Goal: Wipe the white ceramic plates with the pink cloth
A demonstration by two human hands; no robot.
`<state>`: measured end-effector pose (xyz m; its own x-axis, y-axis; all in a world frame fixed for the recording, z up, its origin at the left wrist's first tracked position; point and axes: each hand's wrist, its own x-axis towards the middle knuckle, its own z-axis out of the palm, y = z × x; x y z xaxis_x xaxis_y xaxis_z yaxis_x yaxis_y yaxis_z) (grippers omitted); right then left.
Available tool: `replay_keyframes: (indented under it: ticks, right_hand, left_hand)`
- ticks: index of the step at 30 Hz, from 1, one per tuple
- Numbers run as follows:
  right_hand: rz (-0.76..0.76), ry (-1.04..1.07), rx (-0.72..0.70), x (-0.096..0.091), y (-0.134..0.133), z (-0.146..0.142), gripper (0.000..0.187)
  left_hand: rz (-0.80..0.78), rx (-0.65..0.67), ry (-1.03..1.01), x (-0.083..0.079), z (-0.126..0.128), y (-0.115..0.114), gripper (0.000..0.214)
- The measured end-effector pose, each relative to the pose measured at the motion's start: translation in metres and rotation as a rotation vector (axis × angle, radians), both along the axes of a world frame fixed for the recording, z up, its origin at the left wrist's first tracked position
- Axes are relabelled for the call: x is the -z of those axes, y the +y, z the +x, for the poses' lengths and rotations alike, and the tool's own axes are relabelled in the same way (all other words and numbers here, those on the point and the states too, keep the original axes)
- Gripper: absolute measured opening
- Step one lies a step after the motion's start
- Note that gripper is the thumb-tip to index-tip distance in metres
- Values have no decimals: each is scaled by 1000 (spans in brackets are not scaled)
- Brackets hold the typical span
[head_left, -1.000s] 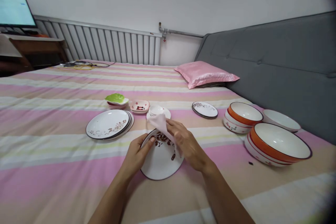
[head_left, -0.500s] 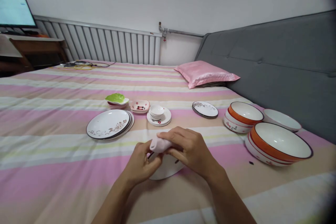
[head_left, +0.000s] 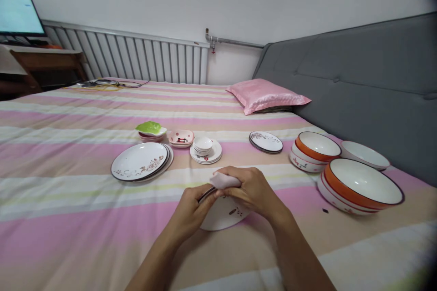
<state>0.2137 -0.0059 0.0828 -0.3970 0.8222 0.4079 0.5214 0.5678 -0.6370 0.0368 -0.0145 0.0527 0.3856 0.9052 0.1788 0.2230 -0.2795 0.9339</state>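
Note:
A white plate [head_left: 221, 217] with a dark rim and small brown marks is held tilted in front of me, low over the bed. My left hand [head_left: 191, 209] is closed on its upper left edge, thumb on the near face. My right hand [head_left: 251, 191] pinches a folded pale pink cloth [head_left: 224, 181] at the plate's top edge, close to the left fingertips. The hands cover much of the plate's upper part. Beyond them stand small white bowls [head_left: 203, 142], stacked on white saucers [head_left: 215, 152].
Large floral plates [head_left: 134, 161] lie at left, near a green leaf-shaped dish [head_left: 149, 127] and a pink dish [head_left: 180, 136]. Smaller plates [head_left: 266, 141] lie right of centre. Orange-banded bowls [head_left: 363, 186] stand at right by the grey headboard [head_left: 368, 59]. A pink pillow [head_left: 266, 93] lies behind.
The cloth and my right hand have shifted right along the plate's edge. The left hand has moved slightly right too, and more of the plate's marked face shows.

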Motion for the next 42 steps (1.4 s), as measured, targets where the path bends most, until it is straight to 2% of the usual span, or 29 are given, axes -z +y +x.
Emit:
replay_keyframes:
  ticks: [5, 15, 27, 31, 33, 37, 42]
  right_hand:
    - [-47, 68, 66, 9, 9, 2, 25]
    - [-166, 189, 154, 15, 13, -5, 34]
    - [-220, 374, 378, 27, 20, -18, 40]
    - [-272, 381, 341, 31, 19, -19, 41]
    - [-242, 404, 307, 33, 19, -18, 45]
    - [-28, 448, 212, 34, 18, -17, 39]
    - [156, 267, 209, 29, 17, -21, 40]
  left_hand:
    - [10, -142, -106, 6, 5, 2, 28]
    - [-165, -294, -253, 15, 0, 2, 34]
    - [-434, -490, -671, 10, 1, 3, 49]
    - [-465, -562, -709, 8, -1, 5, 46]
    - [-470, -572, -704, 7, -2, 6, 43]
    - [-513, -604, -722, 2, -2, 6, 37]
    - [-540, -589, -762, 1, 0, 6, 33]
